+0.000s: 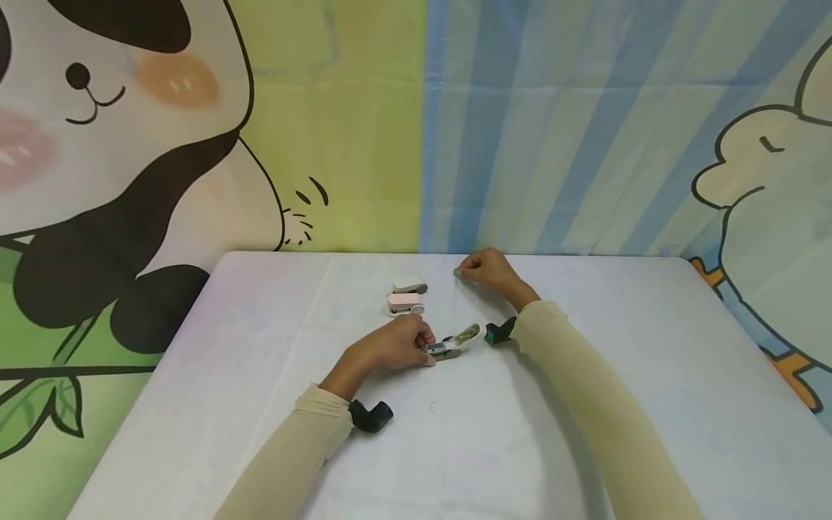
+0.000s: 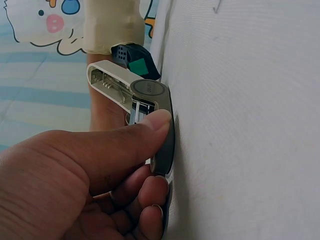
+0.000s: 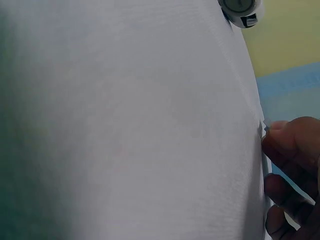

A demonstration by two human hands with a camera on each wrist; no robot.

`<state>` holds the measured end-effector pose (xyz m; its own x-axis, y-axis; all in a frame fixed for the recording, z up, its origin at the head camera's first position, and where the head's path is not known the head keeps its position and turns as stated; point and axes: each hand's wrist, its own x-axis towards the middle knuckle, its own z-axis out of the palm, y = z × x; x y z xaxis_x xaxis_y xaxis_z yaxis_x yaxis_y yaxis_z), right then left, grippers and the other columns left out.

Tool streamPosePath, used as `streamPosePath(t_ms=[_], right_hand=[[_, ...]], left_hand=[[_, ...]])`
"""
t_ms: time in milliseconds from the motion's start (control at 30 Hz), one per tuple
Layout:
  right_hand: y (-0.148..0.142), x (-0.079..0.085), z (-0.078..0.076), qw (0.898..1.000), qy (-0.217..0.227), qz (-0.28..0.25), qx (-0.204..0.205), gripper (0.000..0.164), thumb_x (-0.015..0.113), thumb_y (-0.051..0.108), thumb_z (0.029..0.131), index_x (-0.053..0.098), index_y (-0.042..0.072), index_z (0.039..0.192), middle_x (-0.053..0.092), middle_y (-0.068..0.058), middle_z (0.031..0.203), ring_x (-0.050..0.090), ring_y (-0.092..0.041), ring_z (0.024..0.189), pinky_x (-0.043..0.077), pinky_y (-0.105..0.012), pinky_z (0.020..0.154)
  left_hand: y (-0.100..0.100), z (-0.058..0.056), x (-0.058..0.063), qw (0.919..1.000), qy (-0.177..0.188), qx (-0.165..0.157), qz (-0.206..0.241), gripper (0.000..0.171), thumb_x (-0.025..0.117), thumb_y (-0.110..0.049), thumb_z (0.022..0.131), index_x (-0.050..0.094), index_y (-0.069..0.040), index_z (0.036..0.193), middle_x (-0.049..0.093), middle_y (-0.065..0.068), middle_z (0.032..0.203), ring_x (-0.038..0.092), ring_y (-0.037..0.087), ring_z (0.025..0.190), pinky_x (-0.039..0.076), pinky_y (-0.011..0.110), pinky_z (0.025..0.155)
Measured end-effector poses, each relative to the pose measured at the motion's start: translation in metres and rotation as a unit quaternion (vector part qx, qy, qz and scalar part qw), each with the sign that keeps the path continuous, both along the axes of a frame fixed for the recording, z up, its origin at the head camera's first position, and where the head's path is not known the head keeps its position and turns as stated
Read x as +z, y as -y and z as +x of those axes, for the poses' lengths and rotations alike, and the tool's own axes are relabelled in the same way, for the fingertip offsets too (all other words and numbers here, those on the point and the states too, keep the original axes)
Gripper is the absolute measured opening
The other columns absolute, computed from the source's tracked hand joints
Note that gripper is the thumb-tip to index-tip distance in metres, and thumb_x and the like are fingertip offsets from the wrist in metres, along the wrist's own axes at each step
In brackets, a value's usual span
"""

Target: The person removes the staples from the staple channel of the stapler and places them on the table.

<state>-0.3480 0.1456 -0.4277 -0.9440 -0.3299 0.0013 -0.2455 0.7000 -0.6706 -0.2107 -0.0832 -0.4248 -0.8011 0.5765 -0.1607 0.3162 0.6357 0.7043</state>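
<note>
- Beige sleeves (image 1: 624,440) reach across a white table (image 1: 682,325), a black wrist camera (image 1: 370,417) at each cuff.
- Left hand (image 1: 390,345) clamps an opened stapler (image 1: 450,347) near the middle of the table, its thumb pressed on the grey body and its fingers curled at the other side.
- Right hand (image 1: 490,269), out by the table's far edge, pinches a small piece (image 1: 457,272) between thumb and finger; it is too small to identify.
- From the left wrist, details show that the head view barely gives: a round lettered disc at the stapler's joint, a metal channel, and what looks like a spring inside the hollow cover.
- From the right wrist, the small piece looks thin and greyish, jutting past the thumb.
- Only the head view takes in both a pink stapler (image 1: 406,302) and a white-and-grey stapler (image 1: 409,286), close together beyond the left hand.
- One loose staple (image 1: 432,407) lies on the near side of the opened stapler.
- Off-white and round-ended, the opened stapler's cover tilts up, away from the body.
</note>
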Motion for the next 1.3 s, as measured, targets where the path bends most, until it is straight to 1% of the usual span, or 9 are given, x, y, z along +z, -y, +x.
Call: streamPosePath(t_ms=[100, 233, 467, 667, 800, 900, 1033, 1167, 1300], right_hand=[[0.000, 0.001, 0.001, 1.000, -0.006, -0.002, 0.001, 0.012, 0.066, 0.012, 0.091, 0.076, 0.005, 0.093, 0.070, -0.011, 0.104, 0.060, -0.024, 0.091, 0.046, -0.035, 0.075], [0.000, 0.001, -0.001, 1.000, -0.015, 0.008, 0.009, 0.012, 0.066, 0.010, 0.091, 0.075, 0.004, 0.093, 0.069, -0.012, 0.102, 0.059, -0.025, 0.088, 0.046, -0.036, 0.074], [-0.001, 0.000, -0.004, 0.999, -0.015, 0.045, 0.020, 0.014, 0.067, 0.014, 0.091, 0.075, 0.003, 0.095, 0.066, -0.012, 0.099, 0.055, -0.023, 0.084, 0.044, -0.034, 0.070], [-0.011, 0.005, 0.000, 0.997, -0.012, 0.064, 0.028, 0.013, 0.067, 0.012, 0.091, 0.075, 0.002, 0.095, 0.065, -0.012, 0.100, 0.055, -0.024, 0.085, 0.044, -0.036, 0.070], [-0.017, 0.012, 0.009, 0.997, -0.023, 0.065, 0.039, 0.013, 0.067, 0.013, 0.091, 0.074, 0.003, 0.096, 0.065, -0.011, 0.100, 0.057, -0.025, 0.085, 0.046, -0.039, 0.073], [-0.023, 0.015, 0.018, 0.995, -0.052, 0.053, 0.061, 0.011, 0.068, 0.013, 0.091, 0.073, 0.004, 0.096, 0.067, -0.010, 0.098, 0.059, -0.025, 0.088, 0.047, -0.041, 0.076], [-0.029, 0.021, 0.032, 0.990, -0.091, 0.029, 0.100, 0.007, 0.071, 0.013, 0.090, 0.073, 0.007, 0.093, 0.068, -0.006, 0.096, 0.061, -0.023, 0.091, 0.048, -0.040, 0.076], [-0.030, 0.029, 0.049, 0.984, -0.106, 0.009, 0.143, 0.006, 0.072, 0.013, 0.089, 0.075, 0.009, 0.093, 0.068, -0.002, 0.100, 0.060, -0.020, 0.094, 0.049, -0.040, 0.074], [-0.028, 0.035, 0.065, 0.974, -0.105, -0.020, 0.201, 0.009, 0.072, 0.012, 0.089, 0.075, 0.006, 0.095, 0.068, -0.003, 0.104, 0.059, -0.019, 0.098, 0.049, -0.045, 0.077]], left_hand=[[0.000, 0.000, 0.001, 1.0000, -0.001, 0.002, 0.000, 0.020, 0.080, -0.015, 0.082, 0.067, -0.008, 0.096, 0.061, -0.003, 0.085, 0.056, 0.012, 0.079, 0.047, 0.032, 0.075], [0.000, 0.000, 0.002, 1.0000, 0.002, 0.002, 0.001, 0.019, 0.080, -0.015, 0.082, 0.068, -0.008, 0.096, 0.061, -0.002, 0.083, 0.056, 0.012, 0.077, 0.047, 0.032, 0.073], [0.000, 0.000, 0.002, 1.0000, 0.004, 0.001, 0.004, 0.020, 0.080, -0.014, 0.082, 0.068, -0.007, 0.097, 0.061, -0.003, 0.084, 0.056, 0.012, 0.078, 0.047, 0.032, 0.074], [-0.001, 0.001, 0.003, 1.0000, 0.004, 0.001, 0.004, 0.019, 0.080, -0.014, 0.082, 0.068, -0.008, 0.096, 0.061, -0.003, 0.084, 0.057, 0.012, 0.078, 0.047, 0.032, 0.074], [-0.001, 0.001, 0.002, 1.0000, 0.005, 0.002, 0.002, 0.019, 0.080, -0.015, 0.082, 0.069, -0.009, 0.095, 0.061, -0.003, 0.084, 0.057, 0.012, 0.077, 0.047, 0.032, 0.073], [-0.002, 0.000, 0.001, 1.0000, 0.005, 0.004, 0.005, 0.018, 0.080, -0.014, 0.081, 0.069, -0.008, 0.094, 0.062, -0.003, 0.083, 0.057, 0.012, 0.077, 0.047, 0.031, 0.073], [-0.003, 0.000, 0.000, 0.9999, 0.006, 0.004, 0.010, 0.019, 0.081, -0.013, 0.080, 0.069, -0.007, 0.093, 0.062, -0.003, 0.082, 0.057, 0.012, 0.076, 0.047, 0.031, 0.073], [-0.003, -0.001, 0.000, 0.9999, 0.009, 0.006, 0.008, 0.019, 0.081, -0.013, 0.080, 0.068, -0.007, 0.093, 0.062, -0.002, 0.082, 0.057, 0.012, 0.077, 0.047, 0.031, 0.073], [-0.002, -0.001, 0.000, 0.9999, 0.008, 0.010, 0.005, 0.019, 0.082, -0.013, 0.080, 0.068, -0.007, 0.093, 0.061, -0.002, 0.081, 0.056, 0.012, 0.076, 0.047, 0.031, 0.073]])
